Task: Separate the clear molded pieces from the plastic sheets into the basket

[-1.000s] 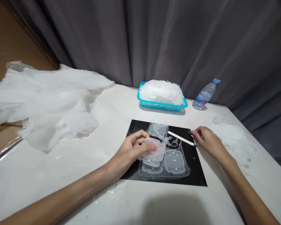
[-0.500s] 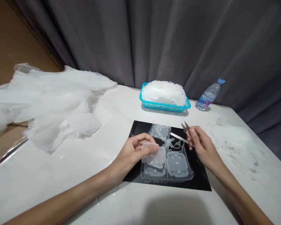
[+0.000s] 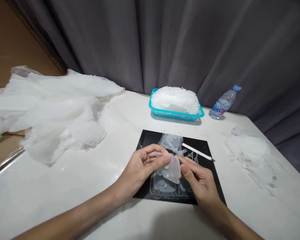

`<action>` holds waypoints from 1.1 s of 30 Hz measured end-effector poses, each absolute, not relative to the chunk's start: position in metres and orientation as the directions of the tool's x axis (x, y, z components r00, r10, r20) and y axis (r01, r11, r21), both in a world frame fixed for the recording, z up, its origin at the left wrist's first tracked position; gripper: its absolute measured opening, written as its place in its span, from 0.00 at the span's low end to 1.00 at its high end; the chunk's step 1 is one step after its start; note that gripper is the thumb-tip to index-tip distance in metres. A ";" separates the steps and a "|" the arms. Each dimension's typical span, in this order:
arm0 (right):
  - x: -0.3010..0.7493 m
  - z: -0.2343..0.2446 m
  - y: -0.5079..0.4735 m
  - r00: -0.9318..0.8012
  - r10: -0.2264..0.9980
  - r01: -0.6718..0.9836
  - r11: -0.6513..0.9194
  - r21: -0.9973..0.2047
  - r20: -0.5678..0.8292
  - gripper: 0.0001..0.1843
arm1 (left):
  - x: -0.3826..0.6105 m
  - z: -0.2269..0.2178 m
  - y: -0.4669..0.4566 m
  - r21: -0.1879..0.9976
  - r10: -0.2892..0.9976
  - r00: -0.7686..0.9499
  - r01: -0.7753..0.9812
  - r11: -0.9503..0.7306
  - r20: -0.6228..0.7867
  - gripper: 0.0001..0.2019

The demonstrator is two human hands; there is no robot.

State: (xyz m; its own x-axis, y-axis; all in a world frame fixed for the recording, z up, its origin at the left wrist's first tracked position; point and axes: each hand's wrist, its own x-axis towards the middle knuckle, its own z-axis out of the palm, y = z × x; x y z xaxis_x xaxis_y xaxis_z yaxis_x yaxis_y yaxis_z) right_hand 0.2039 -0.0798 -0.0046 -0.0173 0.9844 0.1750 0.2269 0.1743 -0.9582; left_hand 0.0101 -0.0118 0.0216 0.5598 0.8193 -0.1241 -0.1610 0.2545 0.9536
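Note:
My left hand (image 3: 146,165) is closed, pinching a translucent, frosted plastic sheet piece (image 3: 172,171) between thumb and fingers. At the right edge of this piece is my right hand (image 3: 201,181), its fingers curled and close together. The small metal snips it held half a second ago are hidden now, and I see them nowhere on the table. Beneath both hands lies a black mat (image 3: 146,138) with a clear sheet of moulded shapes (image 3: 171,141) on it, partly covered by the hands. A white pencil-like stick (image 3: 197,151) with a dark tip rests on the mat's right side.
A blue basket (image 3: 177,115) heaped with white translucent pieces stands at the back. To its right is a water bottle (image 3: 222,105). A large pile of white film (image 3: 60,106) covers the left side, and clear scraps (image 3: 252,151) lie at right. A grey curtain (image 3: 165,43) hangs behind.
My right hand has come left and down from the stick to the plastic piece, and its snips have gone out of sight. The left hand has turned the piece slightly.

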 end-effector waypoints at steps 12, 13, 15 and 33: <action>0.200 -0.002 -0.086 -0.021 0.976 0.335 0.211 -0.918 0.216 0.20 | 0.009 0.021 -0.015 0.976 0.864 0.499 -0.152 0.157 -0.061 0.10; 0.200 -0.002 -0.086 -0.021 0.974 0.348 0.218 -0.912 0.225 0.20 | 0.009 0.021 -0.015 0.976 0.866 0.496 -0.153 0.157 -0.062 0.10; 0.199 -0.003 -0.087 -0.014 0.969 0.368 0.233 -0.900 0.245 0.21 | 0.008 0.022 -0.016 0.975 0.866 0.496 -0.156 0.156 -0.059 0.10; 0.190 0.001 -0.086 0.128 0.958 0.318 0.206 -0.925 0.258 0.20 | 0.011 0.021 -0.019 0.981 0.864 0.499 -0.123 0.151 -0.070 0.12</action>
State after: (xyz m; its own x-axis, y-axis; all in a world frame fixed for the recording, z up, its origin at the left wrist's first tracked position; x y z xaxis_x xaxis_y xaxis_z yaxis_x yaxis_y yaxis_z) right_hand 0.1897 -0.0857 0.0012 0.1283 0.9577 0.2576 0.3177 0.2063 -0.9255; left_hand 0.0114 -0.0186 0.0206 0.4990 0.8638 -0.0702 -0.1227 0.1506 0.9809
